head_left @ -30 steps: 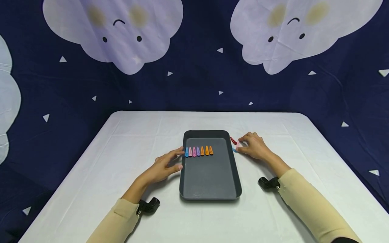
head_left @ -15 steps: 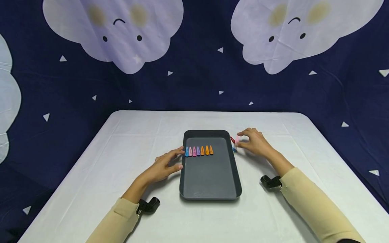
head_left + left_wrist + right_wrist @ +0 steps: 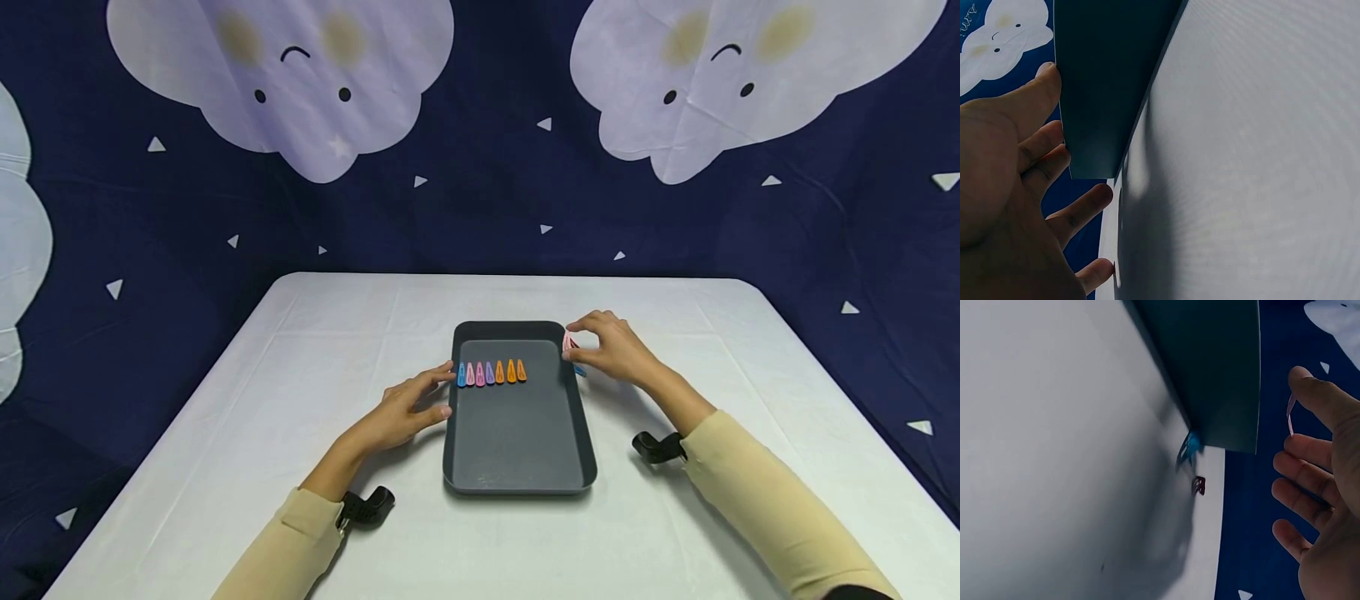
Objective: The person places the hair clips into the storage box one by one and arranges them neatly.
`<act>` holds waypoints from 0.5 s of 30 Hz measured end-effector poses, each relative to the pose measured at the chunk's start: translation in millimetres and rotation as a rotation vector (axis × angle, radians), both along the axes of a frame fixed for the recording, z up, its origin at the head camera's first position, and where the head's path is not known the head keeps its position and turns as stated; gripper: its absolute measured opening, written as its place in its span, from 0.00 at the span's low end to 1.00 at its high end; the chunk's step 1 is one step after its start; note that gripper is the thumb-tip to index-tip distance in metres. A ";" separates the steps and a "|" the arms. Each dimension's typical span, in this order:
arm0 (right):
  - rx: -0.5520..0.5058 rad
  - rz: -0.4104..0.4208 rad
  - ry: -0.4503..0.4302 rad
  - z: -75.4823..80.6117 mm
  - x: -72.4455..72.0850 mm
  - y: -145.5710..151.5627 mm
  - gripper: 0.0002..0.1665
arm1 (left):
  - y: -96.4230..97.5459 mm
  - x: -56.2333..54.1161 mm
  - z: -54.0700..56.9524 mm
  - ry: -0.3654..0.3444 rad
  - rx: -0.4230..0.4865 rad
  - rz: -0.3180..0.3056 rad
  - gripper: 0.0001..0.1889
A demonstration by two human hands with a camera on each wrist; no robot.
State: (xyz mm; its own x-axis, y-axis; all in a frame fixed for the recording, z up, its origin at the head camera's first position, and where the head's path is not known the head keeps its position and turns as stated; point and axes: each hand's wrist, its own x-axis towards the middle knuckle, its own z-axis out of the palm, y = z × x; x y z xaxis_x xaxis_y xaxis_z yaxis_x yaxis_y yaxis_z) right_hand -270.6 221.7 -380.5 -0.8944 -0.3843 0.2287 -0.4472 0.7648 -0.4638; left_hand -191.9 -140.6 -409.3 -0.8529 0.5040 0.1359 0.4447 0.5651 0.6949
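A dark grey tray (image 3: 517,442) lies on the white table. Across its upper part runs a row of snap hair clips: a blue one (image 3: 461,375), pink ones (image 3: 480,375), a purple one (image 3: 490,373) and orange ones (image 3: 511,372). My left hand (image 3: 397,417) is at the tray's left side, fingers and thumb extended against its wall. Over the right rim, my right hand (image 3: 615,350) pinches a pale pink hair clip (image 3: 1290,415) between thumb and index fingertip. Below it, a blue hair clip (image 3: 1189,447) and a red hair clip (image 3: 1199,485) lie beside the tray.
A white cloth covers the table (image 3: 337,333). Behind it hangs a dark blue curtain (image 3: 480,208) with cloud faces and small white triangles. A black wrist camera (image 3: 367,508) sits below the left hand, another black wrist camera (image 3: 658,448) below the right.
My right hand has lifted the pink hair clip from beside the tray and carried it left to the tray's right rim. The left hand and the tray have stayed put.
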 end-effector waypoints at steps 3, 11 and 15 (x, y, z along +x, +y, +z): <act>0.004 0.014 0.003 0.6 0.4 -5.7 0.31 | -0.1 0.2 0.0 -0.003 0.003 0.000 0.26; 0.029 0.058 0.052 -2.4 -1.3 -18.9 0.30 | -0.4 0.5 0.1 -0.004 -0.003 0.002 0.26; 0.042 0.070 0.063 -5.4 -3.2 -24.1 0.30 | -0.3 0.6 0.5 -0.013 0.006 0.002 0.26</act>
State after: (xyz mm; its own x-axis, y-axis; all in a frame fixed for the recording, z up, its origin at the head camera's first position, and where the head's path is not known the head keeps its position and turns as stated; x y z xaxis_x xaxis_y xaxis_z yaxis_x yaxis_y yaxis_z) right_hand -273.8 197.6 -385.8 -0.8492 -0.4562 0.2660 -0.5278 0.7489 -0.4008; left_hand -191.3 -140.8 -408.7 -0.8558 0.5013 0.1273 0.4340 0.5621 0.7040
